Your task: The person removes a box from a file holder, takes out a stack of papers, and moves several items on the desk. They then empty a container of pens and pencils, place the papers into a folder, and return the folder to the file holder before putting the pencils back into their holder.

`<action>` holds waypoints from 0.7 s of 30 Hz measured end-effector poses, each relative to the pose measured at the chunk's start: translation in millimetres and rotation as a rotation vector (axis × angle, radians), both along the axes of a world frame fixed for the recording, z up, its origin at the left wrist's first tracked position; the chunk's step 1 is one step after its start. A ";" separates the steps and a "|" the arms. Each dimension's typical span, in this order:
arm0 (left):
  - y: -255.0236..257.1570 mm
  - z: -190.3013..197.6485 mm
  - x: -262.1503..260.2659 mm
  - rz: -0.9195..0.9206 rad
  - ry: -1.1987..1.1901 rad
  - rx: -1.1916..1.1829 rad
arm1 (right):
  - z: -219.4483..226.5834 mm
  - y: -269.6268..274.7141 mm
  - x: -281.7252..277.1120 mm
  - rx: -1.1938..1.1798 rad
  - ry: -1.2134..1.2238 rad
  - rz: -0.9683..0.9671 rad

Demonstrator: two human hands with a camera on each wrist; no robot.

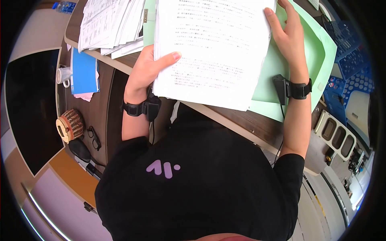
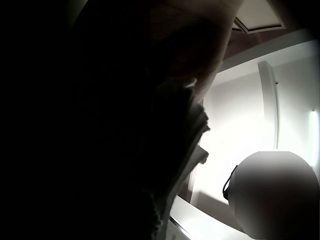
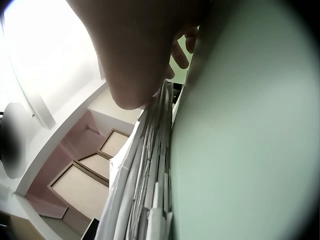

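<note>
A thick stack of printed papers (image 1: pixel 217 60) is held tilted over a pale green tray (image 1: pixel 271 106). At its left edge, my left hand (image 1: pixel 145 71) grips the stack with the thumb lying on the top sheet and the fingers hidden underneath. My right hand (image 1: pixel 290 42) holds the upper right edge, thumb at the front. In the right wrist view, fingers of that hand (image 3: pixel 132 60) reach round the far side of the stack (image 3: pixel 145 185), whose many layered sheet edges show beside the green surface (image 3: pixel 245 135). The left wrist view is mostly dark, with some sheet edges (image 2: pixel 200 120) showing.
A messy pile of loose papers (image 1: pixel 114 26) lies at the upper left of the desk. Left of it are a blue folder (image 1: pixel 84 70), a white cup (image 1: pixel 63 75), a woven basket (image 1: pixel 72 124) and glasses (image 1: pixel 94 138). Blue perforated baskets (image 1: pixel 350 64) stand at the right.
</note>
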State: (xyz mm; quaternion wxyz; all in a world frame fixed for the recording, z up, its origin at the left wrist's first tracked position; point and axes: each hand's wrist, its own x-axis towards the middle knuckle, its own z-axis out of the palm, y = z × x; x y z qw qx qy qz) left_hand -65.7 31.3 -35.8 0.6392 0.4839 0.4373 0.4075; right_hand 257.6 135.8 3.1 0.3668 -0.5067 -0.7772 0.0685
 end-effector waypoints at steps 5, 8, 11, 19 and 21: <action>2.0 0.8 0.8 -0.002 0.016 -0.025 | -1.7 1.2 0.6 0.000 0.021 -0.012; 3.1 3.2 1.4 0.004 0.044 -0.033 | 0.4 1.1 -0.6 -0.032 0.063 -0.023; 4.5 5.0 2.6 0.005 0.054 -0.048 | -3.9 3.4 1.9 -0.022 0.083 -0.038; 9.3 13.8 9.2 0.000 0.127 -0.066 | 1.5 3.7 8.1 -0.137 0.176 -0.087; 11.3 15.0 12.1 0.001 0.170 -0.044 | 5.2 2.0 7.5 -0.143 0.190 -0.075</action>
